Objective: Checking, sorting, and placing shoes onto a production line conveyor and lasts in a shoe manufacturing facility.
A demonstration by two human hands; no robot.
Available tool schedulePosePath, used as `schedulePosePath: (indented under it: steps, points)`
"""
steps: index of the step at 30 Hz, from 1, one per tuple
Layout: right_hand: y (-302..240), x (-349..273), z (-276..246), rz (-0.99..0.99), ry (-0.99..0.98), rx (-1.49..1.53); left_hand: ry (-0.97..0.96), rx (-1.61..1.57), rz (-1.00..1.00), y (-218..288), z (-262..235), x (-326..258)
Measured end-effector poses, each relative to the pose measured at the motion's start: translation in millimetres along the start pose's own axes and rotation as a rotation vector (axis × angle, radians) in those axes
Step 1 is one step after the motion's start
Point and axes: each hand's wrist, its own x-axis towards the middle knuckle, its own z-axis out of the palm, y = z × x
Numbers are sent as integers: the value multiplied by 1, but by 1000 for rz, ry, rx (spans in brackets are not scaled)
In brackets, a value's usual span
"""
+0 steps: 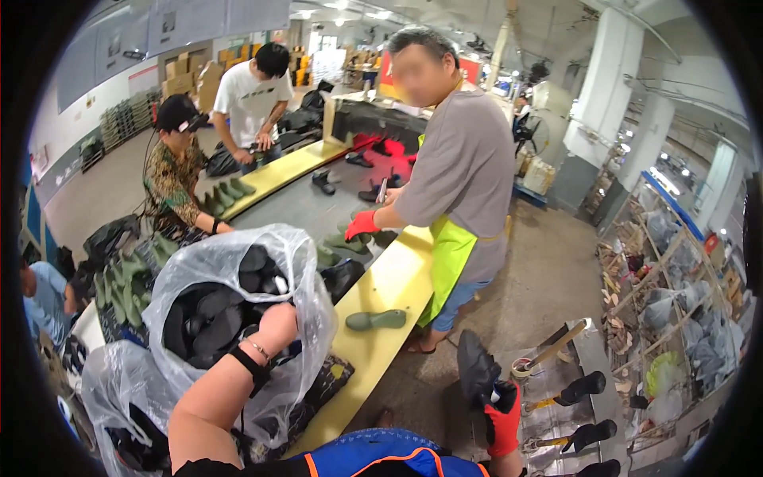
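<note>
My bare left hand (278,327), with a bracelet and a black band at the wrist, reaches into the mouth of a clear plastic bag (306,274). Black sole-like shoe parts (214,322) fill this bag. The hand looks curled, but its fingertips and whatever they may hold are hidden. On the right, my red-gloved right hand (504,420) grips a black shoe (477,370) by its lower end, the other end pointing up and away. A green shoe form (376,319) lies on the yellow bench edge (366,358) between my hands.
Black shoes on lasts (584,389) and a tape roll (521,366) sit on a metal rack at my right. Across the bench stands a co-worker (469,159) in a green apron. Two more people work at the far left. Green forms (123,290) crowd the left side.
</note>
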Motion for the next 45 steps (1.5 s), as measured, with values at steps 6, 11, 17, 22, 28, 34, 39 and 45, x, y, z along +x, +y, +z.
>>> schedulePosePath:
  steps: [6, 11, 17, 22, 28, 34, 39, 45]
  points:
    - [13, -16, -14, 104, -22, 16, -106, 382, 355, 23, 19, 27]
    - [27, -19, -4, 175, -48, 56, -48, 366, 463, 22, 38, 24]
    - [11, -23, 20, 158, -115, 23, 0, 484, 518, 29, 59, 29]
    - [11, -23, 19, 177, -117, -34, -216, 345, 283, 28, 32, 26]
    - [23, -22, 17, 128, -131, -159, 143, 777, 863, -9, 86, 33]
    - [26, -15, 27, 211, -153, -105, -205, 394, 432, 18, 62, 34]
    - [26, -11, 34, 216, -154, -136, 53, 350, 268, 21, 41, 20]
    - [30, -8, 37, 235, -157, -207, -14, 640, 561, 19, 46, 22]
